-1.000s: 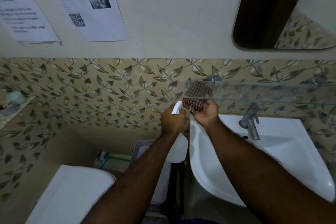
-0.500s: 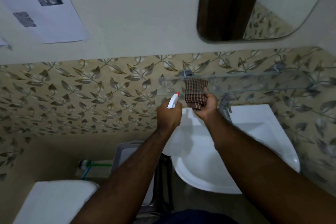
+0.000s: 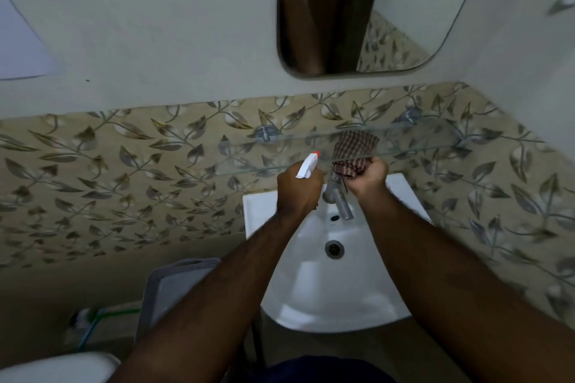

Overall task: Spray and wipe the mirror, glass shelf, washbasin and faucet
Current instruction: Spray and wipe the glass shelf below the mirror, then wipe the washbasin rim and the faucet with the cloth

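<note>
A clear glass shelf runs along the leaf-patterned tiles above the white washbasin. My right hand grips a brown checked cloth that lies over the shelf's front edge near its middle. My left hand holds a white spray bottle with a red nozzle tip, just below the shelf and left of the cloth. The metal faucet shows between my two hands. The mirror hangs on the wall above.
A grey plastic bin stands on the floor left of the basin. A white toilet lid sits at the bottom left, with a green-handled brush behind it. A sheet of paper hangs on the wall at far left.
The view has swung to the right, centring on the basin. My right hand has slid the cloth rightward along the shelf, from its left end to near its middle. My left hand followed with the bottle.
</note>
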